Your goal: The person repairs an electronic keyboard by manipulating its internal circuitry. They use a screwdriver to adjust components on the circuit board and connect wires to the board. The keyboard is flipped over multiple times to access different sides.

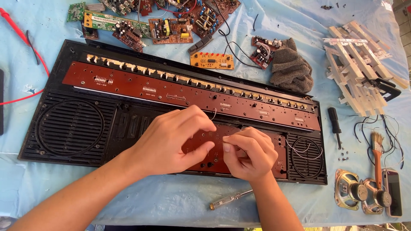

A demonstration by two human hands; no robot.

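Head view: I am looking down at a black keyboard shell point(77, 128) lying open on a blue sheet, filling the middle of the frame. My left hand point(171, 139) and right hand point(248, 154) are meeting low in the middle, over a small brown board point(205, 152). Both are pinching with fingertips together on something tiny, maybe a screw or wire end; I cannot tell which. The long brown board point(171, 92) is sitting in the shell above my hands. I judge much is already taken apart: circuit boards point(171, 30) are piling at the top, white keys point(359, 64) upper right, speakers point(355, 192) lower right. A screwdriver point(229, 199) is lying below my hands.
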